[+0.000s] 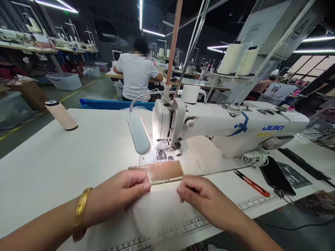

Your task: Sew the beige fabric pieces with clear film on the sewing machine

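My left hand, with a gold bracelet on its wrist, pinches the left side of a thin, whitish, see-through cloth. The cloth's right side is between the closed fingers of my right hand. It hangs towards me over the table's front part. Just beyond it, a shiny brown strip lies flat before the needle area; whether it is joined to the cloth I cannot tell. The white JUKI sewing machine stands behind, its presser foot lit by the lamp and close to the strip's far edge.
A printed ruler runs along the front edge. Right of my hands lie orange-handled thread snips, a black phone and a coiled white cord. A thread cone stands at the far left. A co-worker sits ahead.
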A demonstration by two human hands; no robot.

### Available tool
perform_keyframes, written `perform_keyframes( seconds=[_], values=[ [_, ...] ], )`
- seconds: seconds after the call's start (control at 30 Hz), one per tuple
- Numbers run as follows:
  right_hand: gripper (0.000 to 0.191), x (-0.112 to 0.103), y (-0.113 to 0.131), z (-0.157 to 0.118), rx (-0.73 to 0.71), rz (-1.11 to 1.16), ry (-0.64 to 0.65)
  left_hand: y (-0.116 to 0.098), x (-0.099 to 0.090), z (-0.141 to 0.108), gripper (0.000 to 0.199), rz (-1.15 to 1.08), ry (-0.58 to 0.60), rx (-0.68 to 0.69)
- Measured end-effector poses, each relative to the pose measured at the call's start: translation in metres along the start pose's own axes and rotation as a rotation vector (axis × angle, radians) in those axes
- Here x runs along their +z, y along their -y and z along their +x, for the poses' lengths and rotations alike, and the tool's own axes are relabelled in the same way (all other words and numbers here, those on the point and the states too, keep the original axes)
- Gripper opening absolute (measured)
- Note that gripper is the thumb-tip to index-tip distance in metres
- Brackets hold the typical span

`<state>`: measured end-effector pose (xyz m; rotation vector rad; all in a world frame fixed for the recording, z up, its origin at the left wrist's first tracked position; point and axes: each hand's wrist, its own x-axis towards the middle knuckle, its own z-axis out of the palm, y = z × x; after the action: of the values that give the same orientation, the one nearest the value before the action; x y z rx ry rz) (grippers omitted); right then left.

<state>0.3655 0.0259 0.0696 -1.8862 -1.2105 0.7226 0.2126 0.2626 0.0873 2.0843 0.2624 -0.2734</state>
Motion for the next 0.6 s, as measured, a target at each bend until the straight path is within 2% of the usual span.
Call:
perform_keyframes(
  seconds=[0.03, 0.1, 0.17, 0.2, 0.23, 0.27, 0.37, 0.43, 0.5, 0.57, 0.6],
  values=[
    [0.041, -0.002, -0.002, 0.005, 0.032, -0.086, -0.056, -0.001, -0.005, 0.001, 0.046, 0.05, -0.068, -0.041],
    [0.036, -0.004, -0.008, 0.014, 0.029, -0.281, -0.202, -0.001, -0.012, 0.001, 0.045, 0.216, -0.324, -0.023],
    [0.027, -0.004, -0.014, 0.017, -0.049, -0.35, -0.286, 0.002, -0.013, -0.004, 0.04, 0.327, -0.555, 0.106],
    [0.023, -0.003, -0.016, 0.017, -0.109, -0.333, -0.294, 0.004, -0.01, -0.008, 0.036, 0.344, -0.609, 0.186],
    [0.02, -0.003, -0.017, 0.015, -0.181, -0.302, -0.282, 0.005, -0.007, -0.012, 0.03, 0.346, -0.608, 0.273],
    [0.018, -0.002, -0.017, 0.013, -0.254, -0.277, -0.255, 0.006, -0.002, -0.016, 0.026, 0.353, -0.553, 0.357],
    [0.015, 0.001, -0.012, 0.006, -0.405, -0.276, -0.118, 0.008, 0.013, -0.02, 0.026, 0.466, -0.315, 0.529],
    [0.011, 0.004, -0.01, 0.006, -0.411, -0.315, -0.043, 0.011, 0.021, -0.016, 0.027, 0.537, -0.25, 0.538],
    [0.009, 0.008, -0.01, 0.009, -0.367, -0.365, -0.024, 0.016, 0.026, -0.009, 0.02, 0.554, -0.277, 0.479],
    [0.025, 0.01, -0.012, 0.012, -0.306, -0.399, -0.022, 0.019, 0.028, -0.002, 0.011, 0.563, -0.326, 0.42],
    [0.033, 0.011, -0.013, 0.013, -0.284, -0.4, -0.019, 0.019, 0.029, 0.0, 0.02, 0.571, -0.36, 0.403]
  ],
)
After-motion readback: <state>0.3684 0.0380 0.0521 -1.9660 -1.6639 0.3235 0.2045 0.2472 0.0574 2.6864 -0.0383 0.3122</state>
